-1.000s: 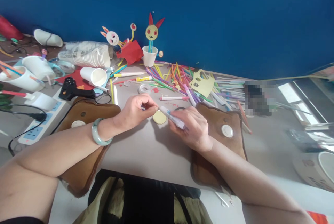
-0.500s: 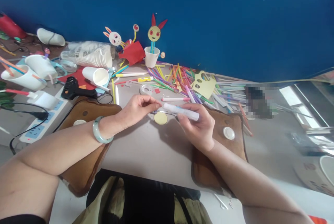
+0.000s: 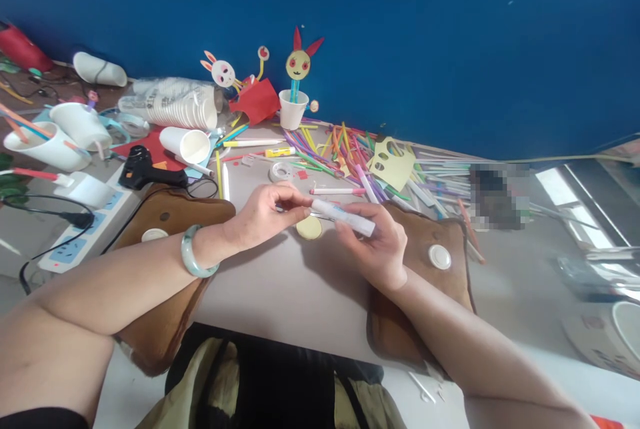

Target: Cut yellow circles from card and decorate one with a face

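My right hand [image 3: 377, 246] holds a white marker-like pen [image 3: 344, 217] level above the table, its tip pointing left. My left hand [image 3: 263, 214] pinches at the pen's left end with thumb and fingers; a pale green bangle [image 3: 193, 257] circles that wrist. Just under the two hands lies a small yellow paper disc [image 3: 310, 228] flat on the grey table [image 3: 280, 289]. Both forearms rest on brown padded cushions [image 3: 165, 216], one on each side.
Many coloured straws [image 3: 345, 146] and a yellow cut-out paper [image 3: 393, 161] lie behind the hands. A black glue gun [image 3: 143, 172], paper cups [image 3: 187, 144], a power strip [image 3: 83, 229] and tape roll [image 3: 281, 170] sit left. Paper rabbit figures [image 3: 297, 66] stand by the blue wall.
My right hand lifted the pen from a downward slant to nearly level and shifted slightly right. My left hand stays pinched at the pen's tip end.
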`<move>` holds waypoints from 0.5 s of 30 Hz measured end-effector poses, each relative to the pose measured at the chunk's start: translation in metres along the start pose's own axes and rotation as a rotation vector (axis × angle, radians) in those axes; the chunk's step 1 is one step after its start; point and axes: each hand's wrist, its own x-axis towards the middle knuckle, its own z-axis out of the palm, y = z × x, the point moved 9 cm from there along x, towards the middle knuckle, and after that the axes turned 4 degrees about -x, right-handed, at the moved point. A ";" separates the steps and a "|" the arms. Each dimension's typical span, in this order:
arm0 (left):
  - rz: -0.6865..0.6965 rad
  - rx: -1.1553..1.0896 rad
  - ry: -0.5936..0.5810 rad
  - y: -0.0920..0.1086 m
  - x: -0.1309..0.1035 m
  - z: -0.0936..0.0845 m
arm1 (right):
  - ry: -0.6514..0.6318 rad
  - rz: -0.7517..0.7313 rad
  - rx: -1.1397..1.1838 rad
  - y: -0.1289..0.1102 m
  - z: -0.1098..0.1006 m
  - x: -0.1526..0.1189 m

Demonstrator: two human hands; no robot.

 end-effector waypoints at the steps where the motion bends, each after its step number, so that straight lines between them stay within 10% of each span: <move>1: 0.012 0.017 -0.002 0.001 0.000 0.000 | 0.008 -0.027 -0.018 -0.003 -0.001 0.000; 15: 0.080 0.159 0.016 0.011 -0.003 0.005 | 0.044 -0.288 -0.049 -0.028 0.000 -0.008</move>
